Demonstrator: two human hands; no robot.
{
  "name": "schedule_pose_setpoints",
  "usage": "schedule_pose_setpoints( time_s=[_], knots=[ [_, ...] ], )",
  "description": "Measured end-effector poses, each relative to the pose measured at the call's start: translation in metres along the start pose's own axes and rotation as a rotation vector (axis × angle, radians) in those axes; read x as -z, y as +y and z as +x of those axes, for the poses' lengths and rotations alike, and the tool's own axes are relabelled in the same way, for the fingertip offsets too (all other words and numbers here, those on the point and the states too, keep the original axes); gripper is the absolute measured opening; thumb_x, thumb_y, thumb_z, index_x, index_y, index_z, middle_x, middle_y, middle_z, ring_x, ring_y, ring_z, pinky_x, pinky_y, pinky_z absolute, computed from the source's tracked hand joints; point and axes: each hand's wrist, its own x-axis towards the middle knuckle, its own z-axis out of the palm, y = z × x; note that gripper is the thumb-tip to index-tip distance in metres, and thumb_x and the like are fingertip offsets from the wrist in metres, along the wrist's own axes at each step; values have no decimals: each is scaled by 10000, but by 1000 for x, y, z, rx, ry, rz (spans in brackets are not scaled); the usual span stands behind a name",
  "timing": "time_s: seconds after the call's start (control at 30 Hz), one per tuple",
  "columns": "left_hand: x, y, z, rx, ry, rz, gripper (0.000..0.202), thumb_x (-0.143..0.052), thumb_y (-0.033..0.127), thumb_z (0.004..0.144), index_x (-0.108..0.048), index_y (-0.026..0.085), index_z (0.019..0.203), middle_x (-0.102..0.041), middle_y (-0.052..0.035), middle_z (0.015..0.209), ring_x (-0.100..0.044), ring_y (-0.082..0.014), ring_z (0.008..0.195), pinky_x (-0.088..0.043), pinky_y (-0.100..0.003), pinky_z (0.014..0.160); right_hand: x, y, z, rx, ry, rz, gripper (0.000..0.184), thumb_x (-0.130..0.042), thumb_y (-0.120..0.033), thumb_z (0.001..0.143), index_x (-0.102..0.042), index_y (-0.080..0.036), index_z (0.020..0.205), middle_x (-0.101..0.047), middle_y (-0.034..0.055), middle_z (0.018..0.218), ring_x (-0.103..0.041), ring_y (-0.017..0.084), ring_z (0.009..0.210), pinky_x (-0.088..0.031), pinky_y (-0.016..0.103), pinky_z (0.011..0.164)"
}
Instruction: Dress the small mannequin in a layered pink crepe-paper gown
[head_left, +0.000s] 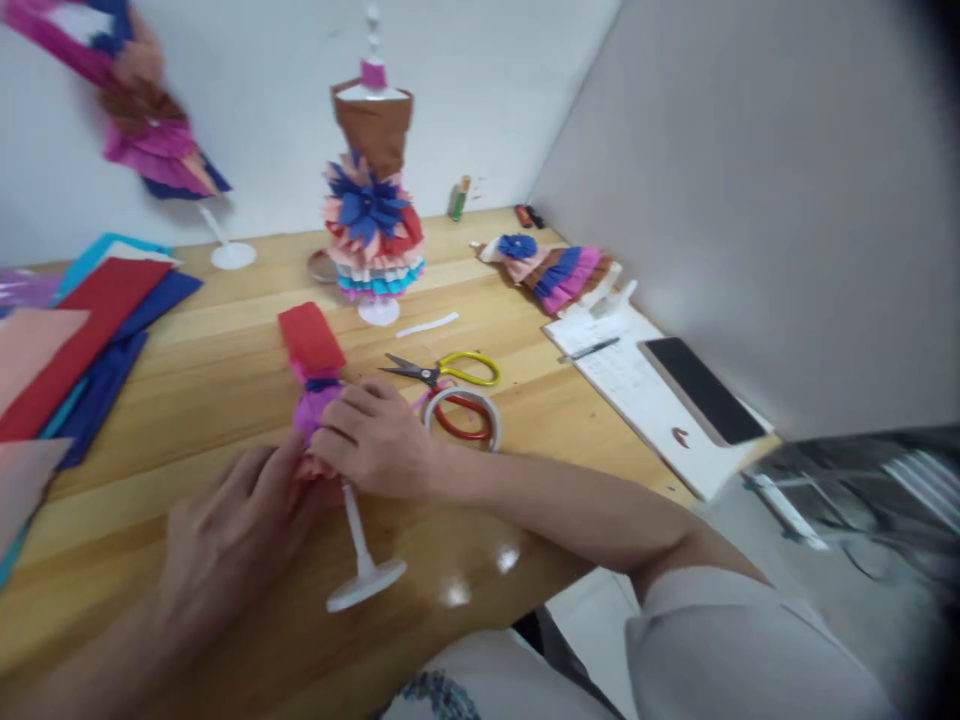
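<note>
A small mannequin [315, 360] dressed in red, purple and pink paper lies tilted on the wooden table [225, 330], its white stand and round base [365, 580] pointing toward me. My right hand [375, 435] is closed over the purple and pink skirt part. My left hand [225, 520] presses against the pink paper from the left, fingers curled on it. Scissors with yellow handles [450, 370] and rolls of tape [465, 415] lie just right of my right hand.
A finished upright paper-dress mannequin [373, 200] stands behind. Another one [551, 268] lies at the back right, and a third [150, 130] is at the back left. Coloured paper sheets [67, 350] are stacked on the left. A notepad with pen [637, 390] and a phone [701, 390] sit on the right.
</note>
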Motion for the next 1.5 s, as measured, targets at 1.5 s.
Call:
schedule_pose_setpoints(
  time_s=[1.5],
  knots=[
    [2,25,46,61,-91,92,51,-547,140,774,-552,190,785,-633,-31,725,-611,-183,653,-340,-252,478,22,-15,-12,-187,-87,137,190,-465,-86,828,-576,-187,712,-588,46,707,-447,195,722,-279,336,660]
  ],
)
